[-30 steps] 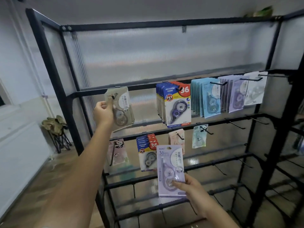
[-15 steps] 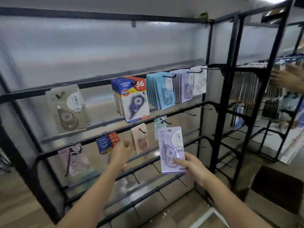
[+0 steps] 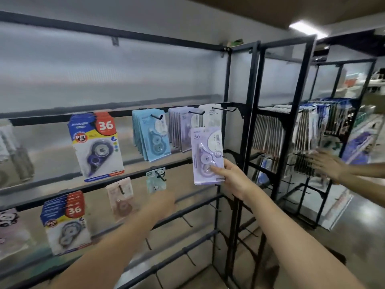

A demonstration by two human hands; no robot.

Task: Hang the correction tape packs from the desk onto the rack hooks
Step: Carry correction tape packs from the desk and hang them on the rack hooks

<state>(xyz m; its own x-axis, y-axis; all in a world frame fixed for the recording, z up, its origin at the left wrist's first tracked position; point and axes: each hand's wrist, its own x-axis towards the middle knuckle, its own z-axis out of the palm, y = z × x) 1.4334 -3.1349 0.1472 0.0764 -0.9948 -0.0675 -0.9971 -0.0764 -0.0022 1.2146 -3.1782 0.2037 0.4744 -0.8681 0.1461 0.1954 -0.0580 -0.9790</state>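
Lilac pack (image 3: 207, 155) was held upright by its lower right corner, pinched in right hand (image 3: 231, 177), just below and in front of the lilac stack (image 3: 183, 132) on the upper rail; not yet hooked. Left hand (image 3: 161, 202) was blurred, near the lower rail; finger state indeterminable. Rack (image 3: 251, 126) already carried several hung stacks; many hooks lower down remained bare. Desk not visible, so remaining count unknown.

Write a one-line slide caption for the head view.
Right hand lifts a purple correction tape pack toward the matching purple packs on the rack; left hand blurred below.
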